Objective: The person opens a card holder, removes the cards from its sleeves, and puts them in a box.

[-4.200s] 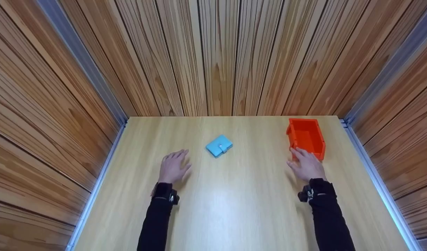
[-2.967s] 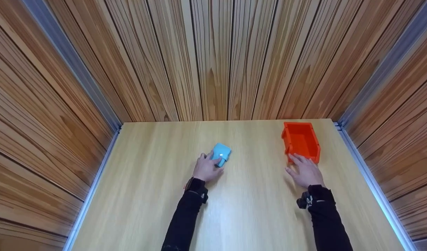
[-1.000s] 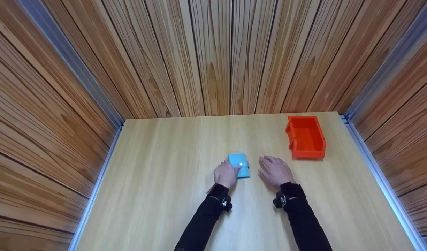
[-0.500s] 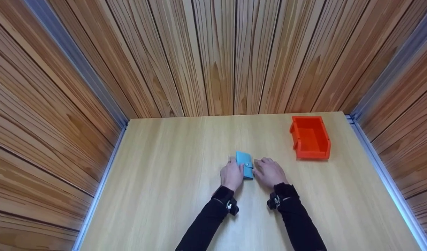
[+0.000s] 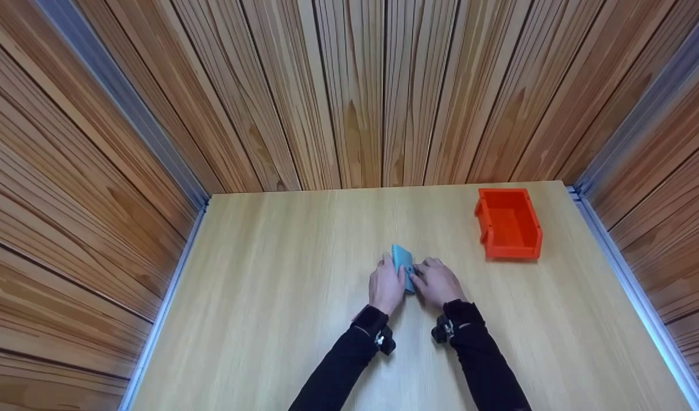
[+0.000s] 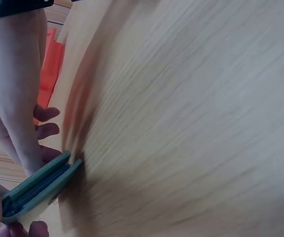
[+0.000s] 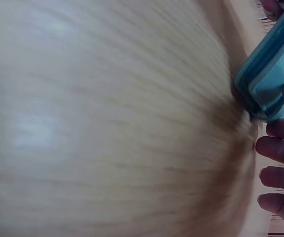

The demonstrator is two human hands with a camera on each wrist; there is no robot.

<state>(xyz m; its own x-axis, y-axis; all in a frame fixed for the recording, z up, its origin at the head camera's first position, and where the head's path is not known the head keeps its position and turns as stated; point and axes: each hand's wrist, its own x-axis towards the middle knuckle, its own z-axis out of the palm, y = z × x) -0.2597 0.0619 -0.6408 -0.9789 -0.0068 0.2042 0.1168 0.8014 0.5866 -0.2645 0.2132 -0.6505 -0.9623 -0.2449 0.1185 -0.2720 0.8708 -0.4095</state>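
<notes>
A small light-blue wallet (image 5: pixel 402 257) with a snap strap stands tilted on edge between both hands, close over the table. My left hand (image 5: pixel 387 285) grips it from the left, its thumb on the face and its fingers behind. In the right wrist view the left fingers (image 7: pixel 279 149) show below the wallet (image 7: pixel 270 74). My right hand (image 5: pixel 439 281) is at the wallet's right edge, fingers curled at the strap. In the left wrist view the layered open edge of the wallet (image 6: pixel 40 185) faces the camera, and the right hand (image 6: pixel 16 89) reaches it from above.
A red plastic bin (image 5: pixel 509 225) stands at the back right of the light wooden table (image 5: pixel 281 257). Wood-plank walls (image 5: pixel 360 103) with metal corner strips (image 5: pixel 138 114) enclose the table at the back and sides.
From beside the bin, the right hand has come left to the wallet's strap. The left hand has taken hold of the wallet, brought it right and nearer, and tilted it up.
</notes>
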